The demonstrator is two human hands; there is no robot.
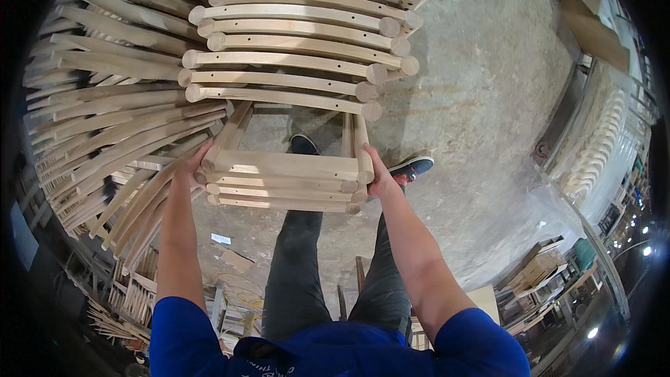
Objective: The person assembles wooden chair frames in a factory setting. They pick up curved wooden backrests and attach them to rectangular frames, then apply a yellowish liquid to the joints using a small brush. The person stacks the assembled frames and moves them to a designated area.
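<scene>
your dark trouser legs [293,265] stand apart at six o'clock, with both forearms reaching up past them to a pale wooden frame [293,163], right in front of you. take the clock from that frame. your left hand [198,163] is at its nine o'clock edge, fingers bent around the corner; your right hand [379,172] is at three o'clock, closed on the outer side, thumb along the edge. both have hold of the frame, with its near bars facing you.

one dark shoe [304,144] shows through the frame's opening, the other [414,167] just beyond your right hand. a small white paper [220,239] lies on the floor at seven.

the edge at nine is tight: curved wooden pieces [125,63] fan from eight to eleven, their ends near your left hand. at twelve, a row of knob-ended wooden bars [293,44] overlaps the frame's far end; you cannot tell if they touch.

your widest room is the concrete floor [481,132], from one to four o'clock. farther out, cardboard [593,28] stands at two, a wrapped pile [600,139] at three, stacked wood [537,269] at four.
</scene>
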